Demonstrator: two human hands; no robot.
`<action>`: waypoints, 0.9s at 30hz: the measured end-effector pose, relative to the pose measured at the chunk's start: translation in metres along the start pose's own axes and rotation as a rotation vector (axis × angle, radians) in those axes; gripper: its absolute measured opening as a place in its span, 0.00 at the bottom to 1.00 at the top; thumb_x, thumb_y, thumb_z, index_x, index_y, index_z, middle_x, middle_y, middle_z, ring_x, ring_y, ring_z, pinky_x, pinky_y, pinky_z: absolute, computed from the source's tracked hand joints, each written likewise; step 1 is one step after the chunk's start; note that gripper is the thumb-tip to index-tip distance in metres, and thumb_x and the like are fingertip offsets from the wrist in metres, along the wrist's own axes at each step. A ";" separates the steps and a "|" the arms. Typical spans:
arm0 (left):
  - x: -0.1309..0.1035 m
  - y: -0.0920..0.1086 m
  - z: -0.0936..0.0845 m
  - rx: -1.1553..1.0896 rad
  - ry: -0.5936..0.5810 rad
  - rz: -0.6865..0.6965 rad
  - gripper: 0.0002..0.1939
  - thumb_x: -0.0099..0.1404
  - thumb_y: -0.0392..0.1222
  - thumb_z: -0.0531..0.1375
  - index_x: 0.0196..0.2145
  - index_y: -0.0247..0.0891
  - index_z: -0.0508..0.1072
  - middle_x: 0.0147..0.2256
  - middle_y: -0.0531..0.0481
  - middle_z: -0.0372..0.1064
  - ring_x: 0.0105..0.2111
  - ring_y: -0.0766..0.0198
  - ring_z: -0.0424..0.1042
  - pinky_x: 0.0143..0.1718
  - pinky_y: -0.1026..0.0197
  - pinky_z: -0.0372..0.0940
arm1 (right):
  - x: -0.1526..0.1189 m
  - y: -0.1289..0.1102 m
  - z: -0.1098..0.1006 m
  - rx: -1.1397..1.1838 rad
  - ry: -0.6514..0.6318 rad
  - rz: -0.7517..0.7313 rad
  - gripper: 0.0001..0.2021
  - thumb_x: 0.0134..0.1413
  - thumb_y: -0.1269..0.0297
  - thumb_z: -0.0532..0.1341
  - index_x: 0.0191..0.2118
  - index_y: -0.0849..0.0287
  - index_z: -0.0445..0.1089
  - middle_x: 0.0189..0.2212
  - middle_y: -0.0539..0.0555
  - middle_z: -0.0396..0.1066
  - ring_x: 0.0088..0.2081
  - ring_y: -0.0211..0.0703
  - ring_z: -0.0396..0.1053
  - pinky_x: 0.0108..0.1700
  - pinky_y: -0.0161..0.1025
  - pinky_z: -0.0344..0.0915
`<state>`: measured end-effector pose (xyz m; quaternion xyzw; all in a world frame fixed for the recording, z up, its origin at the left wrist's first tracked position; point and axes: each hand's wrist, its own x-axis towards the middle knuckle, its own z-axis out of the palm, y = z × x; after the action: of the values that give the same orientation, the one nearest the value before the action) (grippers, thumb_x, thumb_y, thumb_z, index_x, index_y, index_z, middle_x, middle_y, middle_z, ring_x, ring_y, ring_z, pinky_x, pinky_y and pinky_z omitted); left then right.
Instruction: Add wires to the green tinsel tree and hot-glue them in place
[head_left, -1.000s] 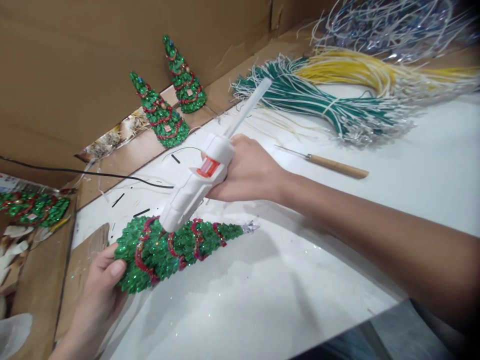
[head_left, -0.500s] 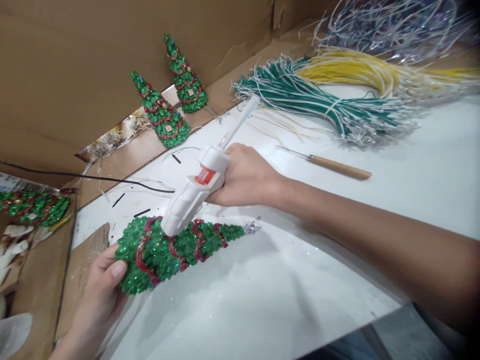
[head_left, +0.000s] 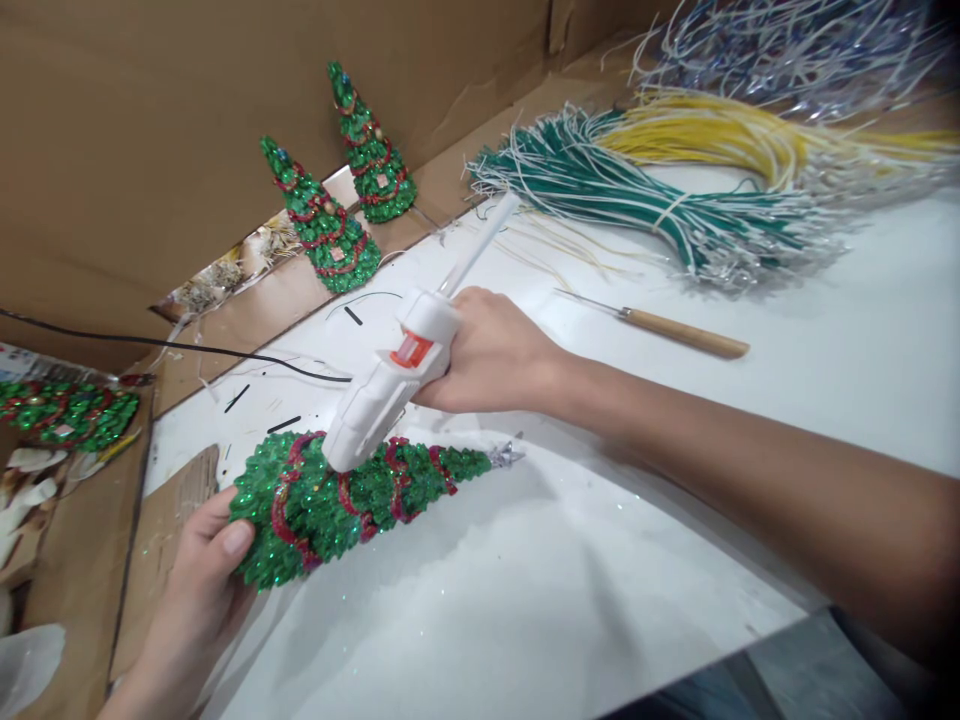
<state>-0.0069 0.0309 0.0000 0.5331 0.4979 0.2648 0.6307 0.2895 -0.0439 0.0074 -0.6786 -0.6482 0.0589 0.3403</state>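
Note:
My left hand (head_left: 206, 565) grips the wide base of a glittery green Christmas tree ornament (head_left: 322, 520), tilted on its side with its silver star tip to the right. Red garland winds around this tree. My right hand (head_left: 491, 350) is closed around the handle of a white hot glue gun (head_left: 375, 410) with an orange window. A clear glue stick (head_left: 480, 240) juts from the gun's back end. The gun's front points down at the tree's upper side; its nozzle is hidden, so I cannot tell whether it touches.
Two similar trees (head_left: 322, 220) stand by the cardboard wall; another lies at the far left. A wooden-handled awl (head_left: 682, 333) lies right of my right hand. Behind it are bundles of green wires (head_left: 622, 190) and yellow wires (head_left: 712, 130). A black cord (head_left: 187, 345) crosses the left side.
Almost nothing differs. Both hands, the glue gun and the tree keep their places; the view has shifted very slightly.

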 end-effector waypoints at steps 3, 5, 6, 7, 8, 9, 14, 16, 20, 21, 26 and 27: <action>-0.005 0.004 0.013 -0.025 0.077 0.042 0.35 0.31 0.51 0.73 0.42 0.47 0.79 0.34 0.51 0.79 0.27 0.57 0.76 0.22 0.64 0.71 | 0.000 0.000 0.000 0.007 0.000 -0.001 0.08 0.40 0.60 0.61 0.28 0.57 0.72 0.21 0.48 0.66 0.25 0.36 0.61 0.27 0.33 0.51; -0.006 0.004 0.015 -0.034 0.090 0.057 0.36 0.30 0.51 0.73 0.43 0.48 0.78 0.34 0.52 0.79 0.27 0.57 0.76 0.22 0.65 0.71 | 0.000 0.000 0.000 0.008 0.000 0.002 0.09 0.39 0.60 0.61 0.28 0.57 0.72 0.21 0.47 0.65 0.25 0.36 0.61 0.27 0.33 0.51; -0.006 0.004 0.014 -0.032 0.086 0.054 0.36 0.30 0.51 0.73 0.43 0.49 0.78 0.35 0.53 0.79 0.27 0.57 0.76 0.22 0.65 0.71 | 0.001 0.000 0.000 0.005 -0.001 0.005 0.09 0.39 0.60 0.61 0.28 0.57 0.72 0.21 0.47 0.65 0.24 0.36 0.61 0.27 0.33 0.51; -0.005 0.004 0.012 -0.030 0.067 0.039 0.37 0.30 0.50 0.73 0.43 0.50 0.78 0.35 0.53 0.79 0.27 0.57 0.76 0.23 0.65 0.71 | 0.001 0.000 0.000 0.002 -0.003 0.008 0.09 0.39 0.60 0.61 0.29 0.57 0.72 0.20 0.47 0.64 0.24 0.36 0.61 0.27 0.33 0.51; -0.004 0.003 0.009 -0.025 0.049 0.021 0.37 0.30 0.50 0.73 0.44 0.50 0.78 0.35 0.53 0.79 0.27 0.57 0.76 0.23 0.64 0.71 | 0.001 0.000 0.001 -0.001 -0.005 0.010 0.09 0.39 0.60 0.61 0.29 0.57 0.72 0.20 0.47 0.64 0.24 0.36 0.60 0.27 0.34 0.51; -0.003 0.002 0.007 -0.016 0.034 -0.002 0.36 0.31 0.50 0.73 0.44 0.49 0.78 0.35 0.52 0.79 0.28 0.56 0.77 0.24 0.63 0.71 | 0.001 0.000 0.001 -0.002 -0.007 0.011 0.10 0.39 0.59 0.61 0.29 0.57 0.72 0.20 0.47 0.64 0.24 0.36 0.60 0.27 0.34 0.51; -0.001 0.000 0.001 -0.001 0.008 0.015 0.35 0.33 0.50 0.72 0.44 0.49 0.78 0.35 0.51 0.79 0.28 0.56 0.77 0.24 0.63 0.72 | 0.001 0.001 0.001 0.006 -0.012 0.014 0.10 0.39 0.59 0.61 0.30 0.58 0.72 0.21 0.48 0.64 0.25 0.37 0.61 0.27 0.34 0.52; -0.001 0.000 0.000 0.003 0.012 0.032 0.35 0.35 0.50 0.72 0.45 0.50 0.77 0.36 0.52 0.79 0.28 0.56 0.77 0.24 0.63 0.72 | 0.001 0.001 0.001 0.006 -0.014 0.013 0.11 0.39 0.59 0.61 0.31 0.58 0.73 0.21 0.48 0.65 0.24 0.37 0.61 0.27 0.33 0.51; 0.000 -0.002 -0.006 0.012 -0.032 0.015 0.34 0.36 0.51 0.71 0.46 0.47 0.77 0.38 0.49 0.78 0.30 0.54 0.77 0.26 0.61 0.72 | 0.001 0.000 0.001 0.011 -0.018 0.019 0.11 0.39 0.59 0.61 0.30 0.58 0.72 0.21 0.48 0.66 0.25 0.37 0.62 0.27 0.34 0.52; 0.000 -0.003 -0.007 0.013 -0.042 0.007 0.34 0.37 0.51 0.71 0.46 0.47 0.77 0.38 0.49 0.78 0.30 0.54 0.77 0.26 0.61 0.72 | 0.001 0.000 0.001 0.014 -0.020 0.021 0.10 0.39 0.59 0.61 0.30 0.58 0.72 0.22 0.48 0.66 0.26 0.38 0.63 0.28 0.34 0.53; -0.001 -0.002 -0.004 -0.007 0.000 0.038 0.34 0.35 0.51 0.71 0.44 0.47 0.78 0.36 0.50 0.79 0.30 0.53 0.77 0.25 0.60 0.72 | 0.000 0.000 -0.001 0.044 -0.006 -0.004 0.09 0.40 0.59 0.61 0.29 0.58 0.71 0.23 0.47 0.66 0.26 0.36 0.62 0.28 0.33 0.53; -0.001 -0.002 -0.004 -0.014 0.015 0.048 0.33 0.35 0.51 0.71 0.44 0.47 0.78 0.35 0.50 0.79 0.30 0.53 0.77 0.25 0.60 0.72 | 0.000 0.000 0.000 0.045 -0.005 -0.017 0.10 0.40 0.59 0.61 0.29 0.58 0.71 0.23 0.47 0.66 0.26 0.36 0.62 0.28 0.33 0.53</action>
<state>-0.0113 0.0315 -0.0013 0.5386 0.4877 0.2874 0.6241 0.2898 -0.0439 0.0076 -0.6649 -0.6534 0.0721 0.3546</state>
